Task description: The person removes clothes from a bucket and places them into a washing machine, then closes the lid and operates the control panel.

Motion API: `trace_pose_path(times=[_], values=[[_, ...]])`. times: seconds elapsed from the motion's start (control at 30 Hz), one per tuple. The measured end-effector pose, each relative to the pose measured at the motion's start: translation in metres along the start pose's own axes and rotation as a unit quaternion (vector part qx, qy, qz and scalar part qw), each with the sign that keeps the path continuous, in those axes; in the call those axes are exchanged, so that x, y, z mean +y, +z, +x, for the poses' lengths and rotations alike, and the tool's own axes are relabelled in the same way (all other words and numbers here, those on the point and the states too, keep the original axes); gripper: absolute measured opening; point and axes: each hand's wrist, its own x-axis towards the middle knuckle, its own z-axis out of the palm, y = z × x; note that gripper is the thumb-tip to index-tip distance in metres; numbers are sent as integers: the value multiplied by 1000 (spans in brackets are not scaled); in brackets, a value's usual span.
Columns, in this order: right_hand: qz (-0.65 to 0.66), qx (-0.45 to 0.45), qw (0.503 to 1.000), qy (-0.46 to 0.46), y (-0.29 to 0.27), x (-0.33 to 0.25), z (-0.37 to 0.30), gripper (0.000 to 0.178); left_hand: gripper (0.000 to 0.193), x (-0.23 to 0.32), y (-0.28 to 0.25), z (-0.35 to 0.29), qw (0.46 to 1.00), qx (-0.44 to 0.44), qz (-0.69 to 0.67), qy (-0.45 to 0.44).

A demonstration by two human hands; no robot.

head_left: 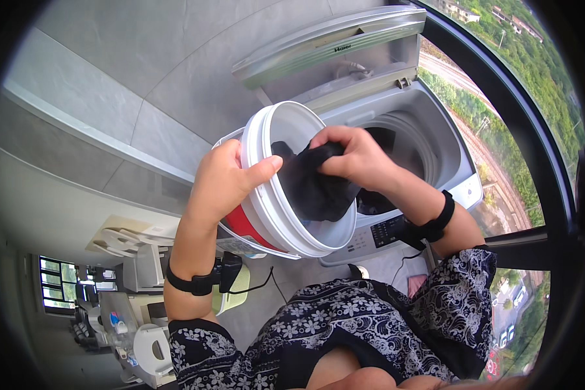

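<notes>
My left hand point(231, 175) is closed on the rim of a white bucket point(299, 114), thumb over the edge. The bucket is tipped toward the washing machine's open tub and has a red patch on its side. With bunched fingers my right hand point(354, 156) grips a black cloth point(322, 192) at the bucket's mouth. More dark fabric lies inside the bucket, partly behind the cloth. Just right of the bucket stands a top-loading washing machine point(452, 140) with its lid point(331, 45) raised. Dark fabric also shows in its tub, partly hidden by my right forearm.
The machine's control panel point(387, 231) is on its near side. Large windows point(500, 130) run along the right. A light green bin point(234, 292) stands below my left forearm. White chairs point(153, 351) and a table are at the lower left. Cables hang from both arm straps.
</notes>
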Motion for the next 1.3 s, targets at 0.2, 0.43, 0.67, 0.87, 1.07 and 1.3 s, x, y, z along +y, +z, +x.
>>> trace_pose_path(times=[0.2, 0.43, 0.67, 0.87, 1.07, 1.3], values=[[76, 180, 975, -110, -85, -38, -6, 14, 31, -26, -23, 0, 995, -3, -101, -18], [65, 436, 892, -98, -172, 24, -23, 12, 35, -15, -10, -10, 989, -19, -144, -20], [-426, 16, 898, -106, -88, 41, -7, 86, 41, -14, -3, -7, 996, 11, -84, -11], [-652, -79, 748, -100, -4, 71, 0, 65, 42, 4, 10, 9, 998, 4, 48, 44], [-477, 122, 855, -162, -43, 53, -11, 43, 35, -21, -20, 12, 998, 12, -41, -40], [-483, 336, 807, 57, -143, 25, -43, 44, 35, -25, -17, 6, 997, 23, -73, -29]])
